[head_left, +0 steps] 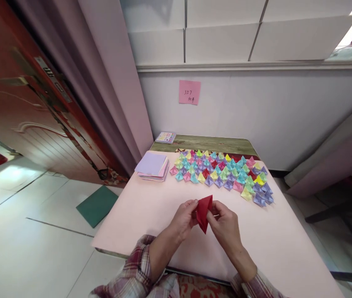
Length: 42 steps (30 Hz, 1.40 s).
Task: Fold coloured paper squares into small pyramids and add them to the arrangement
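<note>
A folded piece of red origami paper [204, 212] is held up above the near part of the table, its pointed ends up and down. My left hand [186, 217] pinches its left edge between thumb and fingers. On the other side, my right hand [224, 221] grips the right edge, with the thumb pressed on the front of the paper. The fingers behind the paper are partly hidden. Beyond my hands, rows of small folded paper pieces [216, 169] in many colours cover the far right of the table.
A stack of square paper sheets [152, 164], lilac on top, lies at the table's [138, 215] left. Behind it sits a small printed packet [166, 137]. A pink note [189, 92] is stuck to the wall. A green square [97, 205] lies on the floor beside a red door [39, 82].
</note>
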Each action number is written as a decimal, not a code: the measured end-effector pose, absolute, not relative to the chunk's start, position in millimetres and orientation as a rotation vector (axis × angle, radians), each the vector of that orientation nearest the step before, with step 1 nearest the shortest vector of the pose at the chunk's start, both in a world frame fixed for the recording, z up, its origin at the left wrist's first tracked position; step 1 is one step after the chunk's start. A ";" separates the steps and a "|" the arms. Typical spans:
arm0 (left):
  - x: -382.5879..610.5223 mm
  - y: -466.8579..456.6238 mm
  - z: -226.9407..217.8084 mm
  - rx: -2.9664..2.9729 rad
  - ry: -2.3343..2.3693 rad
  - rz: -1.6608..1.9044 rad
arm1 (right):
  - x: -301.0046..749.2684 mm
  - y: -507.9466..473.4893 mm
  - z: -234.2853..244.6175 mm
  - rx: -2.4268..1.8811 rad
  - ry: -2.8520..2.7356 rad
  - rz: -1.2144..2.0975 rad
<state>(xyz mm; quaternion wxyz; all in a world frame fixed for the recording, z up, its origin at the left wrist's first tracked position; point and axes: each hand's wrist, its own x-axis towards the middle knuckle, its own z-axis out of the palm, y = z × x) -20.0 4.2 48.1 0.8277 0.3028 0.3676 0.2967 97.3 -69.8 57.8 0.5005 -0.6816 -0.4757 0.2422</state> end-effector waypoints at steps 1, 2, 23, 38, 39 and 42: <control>-17.9 2.0 46.1 0.585 0.785 0.663 | 96.1 -69.8 54.1 -1.681 -1.209 0.484; -16.3 0.3 44.8 0.538 0.798 0.692 | 95.3 -69.9 50.3 -1.710 -1.266 0.385; -32.0 17.2 59.4 0.869 0.831 0.654 | 112.7 -69.2 47.7 -1.488 -0.836 1.022; -10.7 42.9 -24.0 1.028 0.734 0.697 | 126.4 -31.4 -28.5 -1.381 -0.597 0.930; -8.5 44.6 -25.5 1.019 0.726 0.702 | 127.4 -31.5 -30.5 -1.362 -0.626 0.934; -5.1 50.2 -25.1 0.984 0.704 0.685 | 132.8 -33.9 -33.2 -1.285 -0.716 0.990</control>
